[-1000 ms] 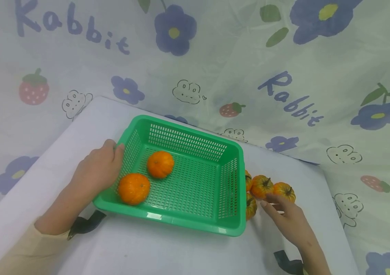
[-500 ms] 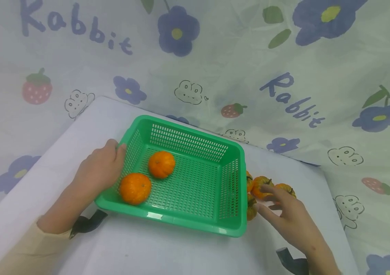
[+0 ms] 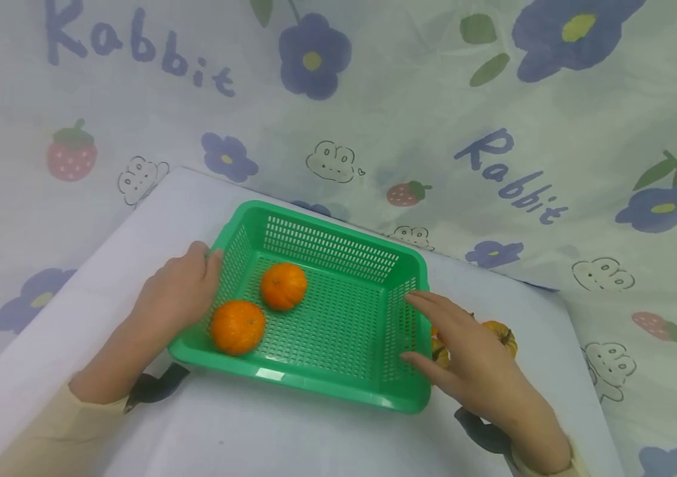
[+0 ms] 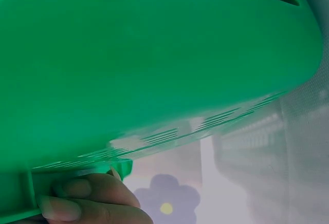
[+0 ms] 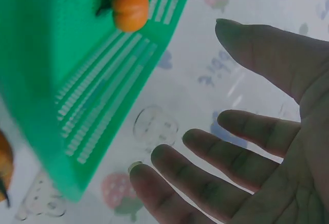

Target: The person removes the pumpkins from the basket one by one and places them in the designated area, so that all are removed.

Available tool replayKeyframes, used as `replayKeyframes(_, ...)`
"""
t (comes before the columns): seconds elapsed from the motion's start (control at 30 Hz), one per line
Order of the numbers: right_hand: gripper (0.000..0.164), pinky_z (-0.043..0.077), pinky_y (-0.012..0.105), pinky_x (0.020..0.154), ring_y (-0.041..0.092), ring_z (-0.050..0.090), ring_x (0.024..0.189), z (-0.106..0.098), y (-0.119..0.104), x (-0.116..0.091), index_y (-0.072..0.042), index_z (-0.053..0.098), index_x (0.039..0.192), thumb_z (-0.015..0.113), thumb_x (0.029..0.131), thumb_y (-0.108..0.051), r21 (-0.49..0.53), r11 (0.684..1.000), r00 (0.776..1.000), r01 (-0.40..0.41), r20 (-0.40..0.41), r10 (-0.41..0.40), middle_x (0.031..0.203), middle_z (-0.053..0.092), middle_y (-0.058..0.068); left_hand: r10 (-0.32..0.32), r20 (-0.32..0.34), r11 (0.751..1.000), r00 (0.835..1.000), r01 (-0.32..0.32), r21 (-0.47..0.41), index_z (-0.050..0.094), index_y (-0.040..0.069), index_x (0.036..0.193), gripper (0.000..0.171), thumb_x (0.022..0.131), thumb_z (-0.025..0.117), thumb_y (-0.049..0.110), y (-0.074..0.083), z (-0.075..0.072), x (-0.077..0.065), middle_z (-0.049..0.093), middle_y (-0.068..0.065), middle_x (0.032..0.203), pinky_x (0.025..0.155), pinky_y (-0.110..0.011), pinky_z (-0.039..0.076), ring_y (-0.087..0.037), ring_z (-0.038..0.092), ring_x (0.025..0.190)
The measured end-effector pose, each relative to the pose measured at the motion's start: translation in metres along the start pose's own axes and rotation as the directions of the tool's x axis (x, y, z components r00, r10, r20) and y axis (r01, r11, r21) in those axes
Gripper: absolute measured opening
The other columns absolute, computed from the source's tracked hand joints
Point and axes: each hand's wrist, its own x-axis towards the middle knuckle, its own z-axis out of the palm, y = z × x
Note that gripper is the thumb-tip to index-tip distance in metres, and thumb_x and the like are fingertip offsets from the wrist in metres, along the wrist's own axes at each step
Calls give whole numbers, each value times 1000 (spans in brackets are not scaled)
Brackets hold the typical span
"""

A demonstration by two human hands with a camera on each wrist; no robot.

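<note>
A green slotted plastic basket holds two small orange pumpkins, one farther back and one in the near left corner. My left hand grips the basket's left rim; in the left wrist view its fingers curl under the rim's edge. My right hand is held over the basket's right rim, fingers spread and thumb apart. The right wrist view shows nothing in that palm. Beyond the right side, green-and-orange striped pumpkins sit on the table, partly hidden behind my right hand.
The basket stands on a white-covered table. Right behind the table hangs a pale curtain printed with flowers, strawberries and rabbits. A dark strap is at my left wrist, another at my right.
My right hand has moved left and up, away from the striped pumpkins to above the basket's right rim, its fingers spreading. My left hand keeps its grip on the basket.
</note>
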Motion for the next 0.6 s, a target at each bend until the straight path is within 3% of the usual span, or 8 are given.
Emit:
replayKeyframes(0.03, 82, 54, 48, 96, 23, 59, 129, 0, -2, 4, -19, 44, 158, 85, 90, -35, -14, 999, 1000, 28, 6, -28, 158, 48, 0, 0, 2, 1000, 1000, 0, -1, 43, -6, 123, 55, 114, 20, 44, 0, 0, 0, 49, -13, 75, 52, -38, 43, -29, 52, 64)
replayKeyframes(0.23, 87, 58, 34, 75, 18, 66, 115, 2, -16, 29, -21, 40, 160, 85, 89, -40, -63, 985, 986, 160, 49, -157, 163, 40, -2, 1, 1, 1000, 1000, -1, -3, 43, -4, 121, 53, 114, 21, 44, 0, 2, 0, 49, -13, 75, 51, -38, 43, -29, 51, 63)
replayKeyframes(0.27, 87, 59, 34, 76, 20, 63, 125, 3, -18, 33, -21, 40, 161, 86, 89, -39, -59, 981, 982, 183, 59, -179, 164, 39, -2, 1, -1, 1000, 1000, -1, -3, 43, -4, 120, 53, 114, 21, 44, 0, 2, 0, 48, -13, 75, 51, -38, 43, -29, 51, 63)
replayKeyframes(0.43, 91, 58, 39, 90, 24, 50, 141, 11, -25, 56, -17, 40, 160, 89, 86, -33, -61, 948, 947, 312, 102, -305, 164, 39, 4, 3, -4, 1000, 1000, -3, 0, 43, -3, 119, 52, 114, 22, 44, -1, 2, 0, 48, -12, 74, 51, -37, 43, -28, 51, 62)
replayKeyframes(0.6, 93, 45, 44, 110, 25, 39, 149, 21, -34, 82, -15, 39, 161, 90, 85, -31, -99, 906, 904, 413, 166, -394, 166, 36, 7, 2, -9, 1000, 1000, -2, 2, 43, -3, 119, 52, 114, 22, 44, -1, 2, 0, 48, -13, 74, 51, -38, 42, -29, 51, 63)
